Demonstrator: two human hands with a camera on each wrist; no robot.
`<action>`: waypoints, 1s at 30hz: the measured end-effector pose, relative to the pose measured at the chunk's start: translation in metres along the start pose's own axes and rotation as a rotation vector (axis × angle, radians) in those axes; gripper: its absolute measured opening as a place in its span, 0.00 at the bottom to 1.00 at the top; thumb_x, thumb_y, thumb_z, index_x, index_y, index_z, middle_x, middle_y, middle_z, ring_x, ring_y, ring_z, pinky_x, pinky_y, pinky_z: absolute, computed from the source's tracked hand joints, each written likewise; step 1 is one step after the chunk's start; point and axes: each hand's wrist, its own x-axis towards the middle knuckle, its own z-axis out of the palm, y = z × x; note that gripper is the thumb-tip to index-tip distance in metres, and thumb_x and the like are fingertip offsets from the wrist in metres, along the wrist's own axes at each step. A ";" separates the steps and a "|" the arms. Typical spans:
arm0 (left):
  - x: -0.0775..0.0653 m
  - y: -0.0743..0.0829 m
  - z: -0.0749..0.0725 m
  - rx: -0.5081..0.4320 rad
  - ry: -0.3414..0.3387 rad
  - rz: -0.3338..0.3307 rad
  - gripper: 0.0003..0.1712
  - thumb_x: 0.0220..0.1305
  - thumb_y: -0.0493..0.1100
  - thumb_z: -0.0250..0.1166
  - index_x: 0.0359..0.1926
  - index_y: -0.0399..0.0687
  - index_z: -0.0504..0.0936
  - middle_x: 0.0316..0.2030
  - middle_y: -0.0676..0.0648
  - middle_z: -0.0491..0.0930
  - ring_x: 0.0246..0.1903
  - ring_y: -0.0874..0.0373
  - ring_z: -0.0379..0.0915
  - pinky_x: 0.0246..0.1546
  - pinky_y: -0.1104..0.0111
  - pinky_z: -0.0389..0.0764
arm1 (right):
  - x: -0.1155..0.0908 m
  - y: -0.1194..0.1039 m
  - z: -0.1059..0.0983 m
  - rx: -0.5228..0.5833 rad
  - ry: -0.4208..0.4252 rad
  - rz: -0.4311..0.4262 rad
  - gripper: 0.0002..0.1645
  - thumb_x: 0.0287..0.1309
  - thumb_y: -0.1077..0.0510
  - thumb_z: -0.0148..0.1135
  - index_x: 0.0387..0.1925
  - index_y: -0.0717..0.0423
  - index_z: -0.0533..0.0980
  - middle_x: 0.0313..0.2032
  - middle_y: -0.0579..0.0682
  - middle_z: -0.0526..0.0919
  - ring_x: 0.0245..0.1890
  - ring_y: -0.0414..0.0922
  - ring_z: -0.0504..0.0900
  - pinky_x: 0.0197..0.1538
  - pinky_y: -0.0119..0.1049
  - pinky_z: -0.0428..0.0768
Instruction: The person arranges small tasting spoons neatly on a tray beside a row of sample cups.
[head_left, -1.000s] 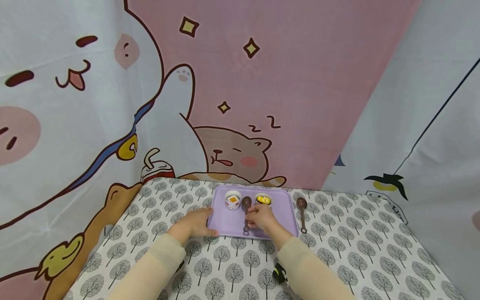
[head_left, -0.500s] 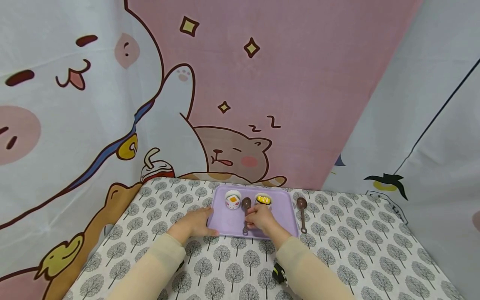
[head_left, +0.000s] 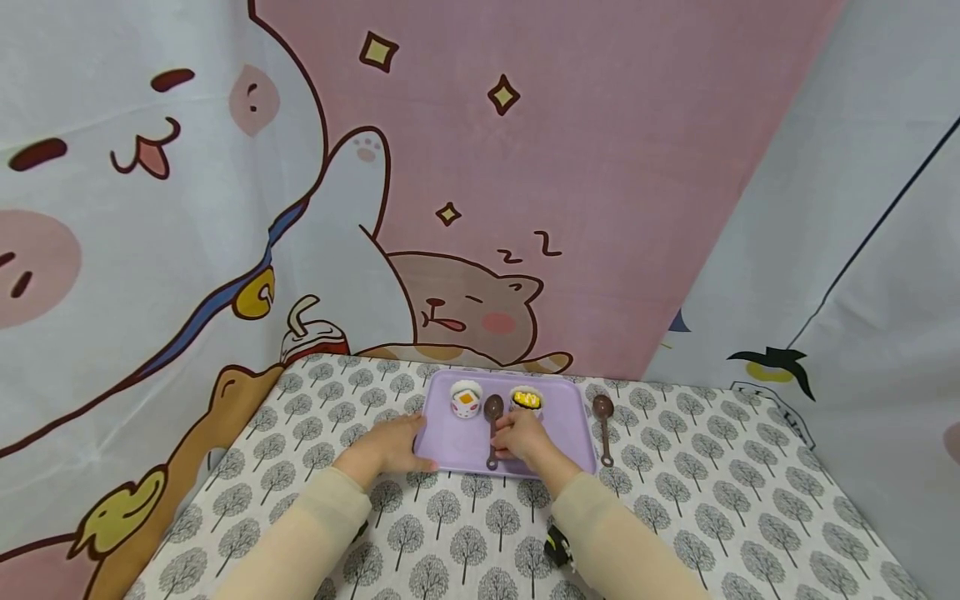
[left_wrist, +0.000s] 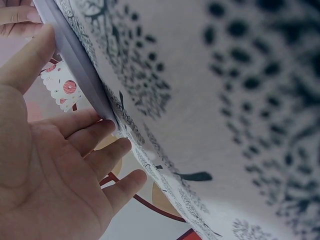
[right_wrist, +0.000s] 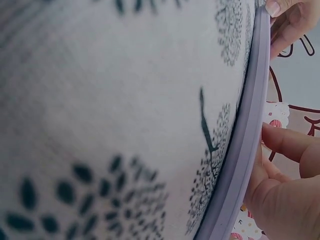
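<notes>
A lilac tray (head_left: 457, 454) lies on the tree-print tablecloth in the head view. My left hand (head_left: 388, 446) spreads round the tray's near left corner, with fairly straight fingers and thumb touching its edges. In the middle of the tray is a brown spoon (head_left: 493, 407), bowl pointing away; my right hand (head_left: 527, 437) pinches its handle. A white printed paper cup (head_left: 466, 407) with an orange-and-white food piece stands left of the spoon. To its right, partly behind my right hand, a similar cup (head_left: 527, 400) holds a yellow-topped, dark-sided piece. The right wrist view hides the spoon.
A second brown spoon (head_left: 603, 412) lies on the tablecloth (head_left: 480, 533) just right of the tray. A cloth backdrop with cartoon animals (head_left: 480, 304) rises behind the table's far edge.
The spoon on the tray has shifted very slightly under my right hand. Both hands otherwise keep their places, and the cups and tray stay put.
</notes>
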 end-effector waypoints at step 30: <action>0.001 0.000 0.001 0.016 -0.001 0.005 0.59 0.50 0.65 0.75 0.73 0.36 0.63 0.73 0.38 0.62 0.71 0.38 0.59 0.70 0.42 0.60 | 0.004 0.002 0.002 -0.046 0.038 -0.003 0.14 0.50 0.80 0.63 0.40 0.73 0.74 0.25 0.56 0.78 0.18 0.42 0.78 0.26 0.34 0.86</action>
